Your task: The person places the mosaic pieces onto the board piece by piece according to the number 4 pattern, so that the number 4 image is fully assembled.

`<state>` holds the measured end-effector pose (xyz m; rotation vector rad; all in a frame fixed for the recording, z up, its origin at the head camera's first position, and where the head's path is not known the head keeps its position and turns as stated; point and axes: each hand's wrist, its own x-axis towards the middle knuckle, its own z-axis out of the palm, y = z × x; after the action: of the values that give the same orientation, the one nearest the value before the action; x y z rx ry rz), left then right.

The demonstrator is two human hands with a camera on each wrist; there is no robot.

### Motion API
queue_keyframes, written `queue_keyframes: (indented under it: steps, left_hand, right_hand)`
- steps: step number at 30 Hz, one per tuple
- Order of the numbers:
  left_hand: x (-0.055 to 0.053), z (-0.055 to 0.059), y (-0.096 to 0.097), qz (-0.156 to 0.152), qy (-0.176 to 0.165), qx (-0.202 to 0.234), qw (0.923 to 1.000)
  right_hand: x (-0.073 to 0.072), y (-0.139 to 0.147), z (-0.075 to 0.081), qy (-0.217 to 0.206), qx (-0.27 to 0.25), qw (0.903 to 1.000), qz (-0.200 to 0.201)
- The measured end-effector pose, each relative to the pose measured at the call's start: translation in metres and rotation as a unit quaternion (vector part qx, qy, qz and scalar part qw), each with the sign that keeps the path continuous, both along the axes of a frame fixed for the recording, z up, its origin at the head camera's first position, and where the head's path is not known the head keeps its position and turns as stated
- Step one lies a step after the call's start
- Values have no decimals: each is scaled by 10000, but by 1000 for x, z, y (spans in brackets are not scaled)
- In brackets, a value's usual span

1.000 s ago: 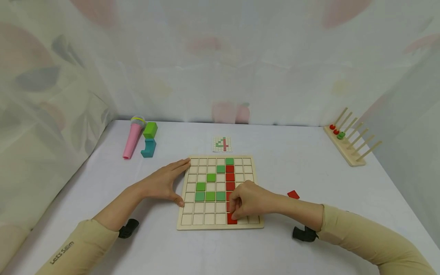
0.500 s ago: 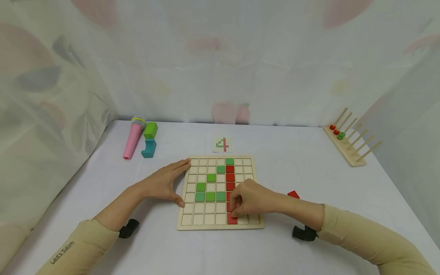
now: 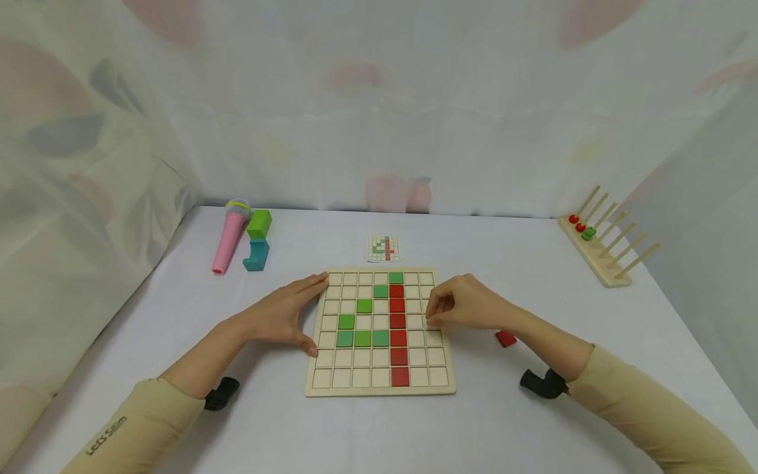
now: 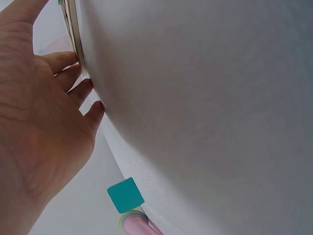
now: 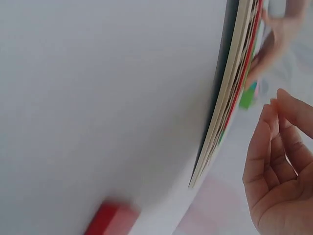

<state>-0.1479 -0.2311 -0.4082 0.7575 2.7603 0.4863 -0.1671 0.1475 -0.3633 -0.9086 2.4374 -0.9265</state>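
A pale wooden grid board (image 3: 379, 391) lies flat on the white table. Red tiles (image 3: 398, 321) fill one column, under a green tile (image 3: 395, 278) at the top; more green tiles (image 3: 362, 338) form a diagonal and a short row. My left hand (image 3: 278, 313), fingers spread, touches the board's left edge with thumb and fingertips. Over the board's right side hovers my right hand (image 3: 464, 303), fingers curled and thumb tip near the fingertips; nothing shows between them in the right wrist view. A loose red tile (image 3: 506, 338) lies right of the board, below that forearm.
Behind the board lies a small pattern card (image 3: 383, 249). At the back left are a pink microphone (image 3: 228, 242), a green block (image 3: 258, 224) and a teal block (image 3: 256, 256). A wooden peg rack (image 3: 595, 253) with red and green pieces stands at the right.
My right hand has left the bottom red tile and moved up and to the right, uncovering the lower red column. The left hand keeps its place.
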Motion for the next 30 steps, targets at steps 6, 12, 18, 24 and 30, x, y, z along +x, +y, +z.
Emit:
queue_keyframes:
  steps: [6,12,18,24,30]
  left_hand:
    - [1,2,0,26,-42,21,10000]
    - [2,2,1,34,-42,51,10000]
    - [2,3,1,17,-40,64,10000]
    - [2,4,2,14,-17,31,10000]
    - [1,3,2,-2,-45,43,10000]
  right_hand:
    - [-14,26,-1,4,46,10000,-79]
    - [-21,50,-7,-134,244,9996,31]
    - [-23,71,-9,-207,502,9983,210]
    - [-25,90,-12,-356,643,9968,326]
    - [-25,104,-12,-716,800,9936,353]
